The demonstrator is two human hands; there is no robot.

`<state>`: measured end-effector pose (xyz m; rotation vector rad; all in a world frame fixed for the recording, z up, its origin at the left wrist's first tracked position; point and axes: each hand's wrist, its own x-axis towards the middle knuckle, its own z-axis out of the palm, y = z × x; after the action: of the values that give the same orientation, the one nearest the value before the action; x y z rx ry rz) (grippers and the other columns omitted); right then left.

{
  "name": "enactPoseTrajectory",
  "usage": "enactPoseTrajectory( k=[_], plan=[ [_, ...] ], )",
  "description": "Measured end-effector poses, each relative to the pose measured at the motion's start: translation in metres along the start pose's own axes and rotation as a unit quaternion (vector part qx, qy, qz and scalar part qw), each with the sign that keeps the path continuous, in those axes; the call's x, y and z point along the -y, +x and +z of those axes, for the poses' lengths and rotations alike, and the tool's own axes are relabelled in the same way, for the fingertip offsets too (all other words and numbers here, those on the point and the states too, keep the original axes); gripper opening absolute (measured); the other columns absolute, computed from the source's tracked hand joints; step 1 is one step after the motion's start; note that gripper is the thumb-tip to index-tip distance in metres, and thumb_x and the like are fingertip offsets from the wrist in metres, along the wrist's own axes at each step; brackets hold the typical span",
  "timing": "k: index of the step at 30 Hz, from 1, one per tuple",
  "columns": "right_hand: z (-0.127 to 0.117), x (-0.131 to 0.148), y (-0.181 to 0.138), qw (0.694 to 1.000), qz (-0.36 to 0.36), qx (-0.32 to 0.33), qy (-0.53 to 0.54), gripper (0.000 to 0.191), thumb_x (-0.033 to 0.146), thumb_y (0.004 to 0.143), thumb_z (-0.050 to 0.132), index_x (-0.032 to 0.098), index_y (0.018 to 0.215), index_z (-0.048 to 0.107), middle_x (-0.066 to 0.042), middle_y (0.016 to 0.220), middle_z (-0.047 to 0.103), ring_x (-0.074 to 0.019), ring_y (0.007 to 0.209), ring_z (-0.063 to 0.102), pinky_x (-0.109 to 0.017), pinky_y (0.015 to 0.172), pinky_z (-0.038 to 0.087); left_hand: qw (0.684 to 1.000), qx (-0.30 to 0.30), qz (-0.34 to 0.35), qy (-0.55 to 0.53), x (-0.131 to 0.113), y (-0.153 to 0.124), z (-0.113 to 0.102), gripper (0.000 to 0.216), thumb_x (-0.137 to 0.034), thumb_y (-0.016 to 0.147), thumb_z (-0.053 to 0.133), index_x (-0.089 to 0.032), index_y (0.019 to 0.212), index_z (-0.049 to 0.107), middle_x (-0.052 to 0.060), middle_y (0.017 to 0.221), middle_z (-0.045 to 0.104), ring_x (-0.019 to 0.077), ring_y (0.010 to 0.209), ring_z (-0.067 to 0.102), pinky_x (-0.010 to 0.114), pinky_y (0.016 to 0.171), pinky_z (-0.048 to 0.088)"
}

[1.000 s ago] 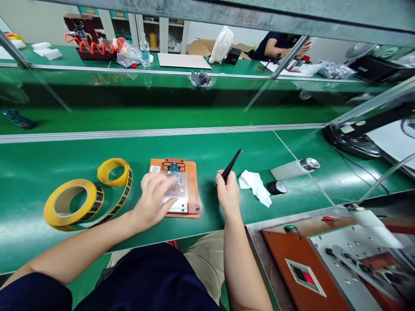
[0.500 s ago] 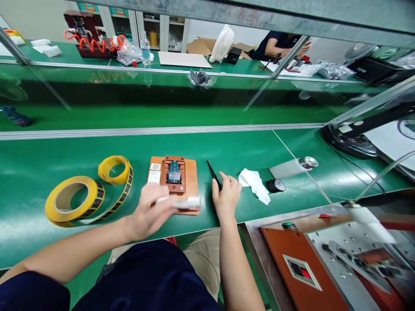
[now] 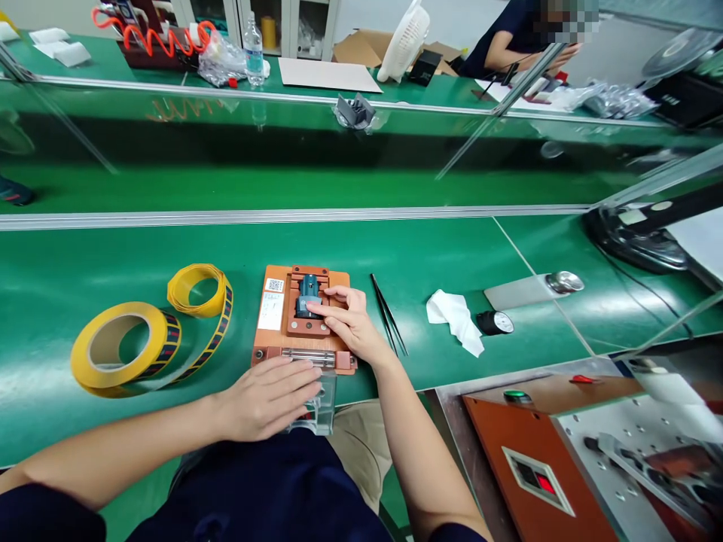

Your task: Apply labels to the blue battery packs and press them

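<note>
At centre frame: blue tool part [image 3: 308, 286], seated in brown holder [image 3: 301, 330], long axis pointing up-frame. Right hand [image 3: 357, 324], nearer, at its right, fingertip resting on it, fingers loosely bent. Lower centre: left hand [image 3: 265, 399], flat, over clear lid [image 3: 327, 399].

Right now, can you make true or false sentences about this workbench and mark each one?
The black tweezers lie on the green bench. True.
Nothing touches the dark blue part. False: the right hand touches the dark blue part.
The white tissue is right of the tweezers. True.
The clear cover is shut. False: the clear cover is open, partly hidden by the left hand.
The larger yellow label roll is left of the brown fixture. True.
</note>
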<state>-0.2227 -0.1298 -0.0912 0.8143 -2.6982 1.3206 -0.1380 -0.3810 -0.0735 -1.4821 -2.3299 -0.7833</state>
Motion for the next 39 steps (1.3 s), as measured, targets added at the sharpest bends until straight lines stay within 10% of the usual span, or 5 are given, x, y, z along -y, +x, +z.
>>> enactPoseTrajectory(
  k=[13, 27, 33, 36, 39],
  plan=[
    [0.001, 0.005, 0.011, 0.999, 0.005, 0.022, -0.027, 0.035, 0.045, 0.103, 0.043, 0.040, 0.117, 0.075, -0.005, 0.136, 0.045, -0.0274, 0.132, 0.038, -0.051, 0.116, 0.029, 1.000, 0.005, 0.009, -0.026, 0.004, -0.008, 0.014, 0.051, -0.015, 0.092, 0.054, -0.014, 0.144, 0.052, 0.010, 0.142, 0.059, 0.0200, 0.140, 0.048, 0.034, 0.126, 0.011],
    [-0.002, 0.054, 0.028, 0.986, 0.115, -0.078, -0.092, 0.041, 0.046, 0.071, 0.080, 0.022, 0.089, 0.053, -0.006, 0.094, 0.063, -0.0266, 0.093, 0.060, -0.042, 0.083, 0.051, 0.987, -0.156, 0.002, -0.030, 0.002, 0.013, -0.002, 0.047, -0.009, 0.090, 0.057, -0.020, 0.135, 0.057, 0.011, 0.125, 0.070, 0.0234, 0.124, 0.061, 0.044, 0.111, 0.043],
    [-0.024, 0.090, 0.005, 0.992, 0.041, -0.114, -0.029, 0.047, 0.034, 0.079, 0.076, 0.023, 0.121, 0.056, -0.009, 0.119, 0.068, -0.0264, 0.110, 0.064, -0.044, 0.099, 0.049, 0.824, -0.298, -0.347, -0.334, 0.026, 0.079, -0.031, 0.044, -0.036, 0.094, 0.063, -0.024, 0.136, 0.058, 0.013, 0.137, 0.062, 0.0264, 0.126, 0.059, 0.043, 0.103, 0.052],
    [-0.032, 0.098, -0.010, 0.986, 0.042, -0.163, 0.011, 0.050, 0.036, 0.078, 0.079, 0.023, 0.122, 0.058, -0.009, 0.121, 0.067, -0.0264, 0.110, 0.063, -0.043, 0.098, 0.050, 0.702, -0.244, -0.365, -0.561, 0.032, 0.109, -0.035, 0.053, -0.046, 0.085, 0.073, -0.017, 0.128, 0.064, 0.015, 0.122, 0.070, 0.0267, 0.109, 0.068, 0.038, 0.090, 0.058],
    [-0.037, 0.100, -0.023, 0.969, 0.103, -0.172, 0.143, 0.047, 0.041, 0.084, 0.073, 0.024, 0.123, 0.056, -0.007, 0.114, 0.067, -0.0216, 0.093, 0.067, -0.038, 0.085, 0.055, 0.673, -0.252, -0.356, -0.597, 0.024, 0.127, -0.034, 0.052, -0.044, 0.075, 0.084, -0.015, 0.115, 0.070, 0.015, 0.115, 0.073, 0.0255, 0.100, 0.070, 0.035, 0.084, 0.058]
  ],
)
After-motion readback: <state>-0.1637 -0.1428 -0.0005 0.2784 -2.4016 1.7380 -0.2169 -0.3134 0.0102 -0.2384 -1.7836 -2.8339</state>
